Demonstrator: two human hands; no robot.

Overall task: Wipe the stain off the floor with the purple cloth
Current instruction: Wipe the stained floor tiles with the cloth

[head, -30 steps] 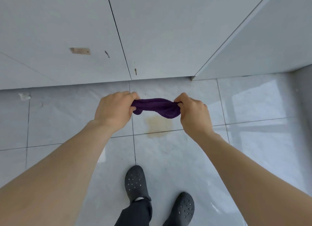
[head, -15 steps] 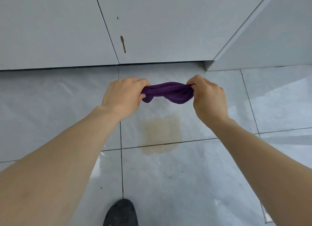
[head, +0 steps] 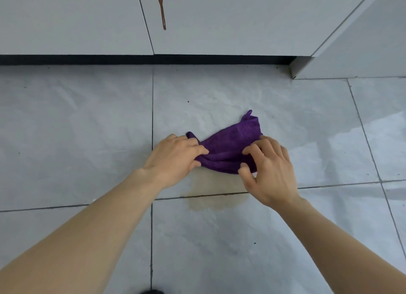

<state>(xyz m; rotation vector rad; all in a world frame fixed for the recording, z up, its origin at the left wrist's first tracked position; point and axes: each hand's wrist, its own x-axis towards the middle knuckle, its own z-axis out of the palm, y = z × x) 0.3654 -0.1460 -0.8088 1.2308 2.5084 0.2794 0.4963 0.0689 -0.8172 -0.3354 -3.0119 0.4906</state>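
The purple cloth (head: 228,148) lies bunched on the grey tiled floor, over the far edge of a yellowish-brown stain (head: 216,194). The stain spreads across a tile joint toward me. My left hand (head: 175,159) grips the cloth's left end with closed fingers. My right hand (head: 268,172) rests on the cloth's right side, fingers spread and curled, thumb under its near edge.
White cabinet fronts (head: 219,18) with a dark toe-kick gap run along the far side, one door carrying a brown drip mark (head: 161,7). A cabinet corner (head: 294,70) juts out at the right. A wet sheen (head: 362,139) covers the tiles at the right.
The cloth was held stretched in the air between both hands; now it is down on the floor at the stain's far edge. The view has come much closer to the floor.
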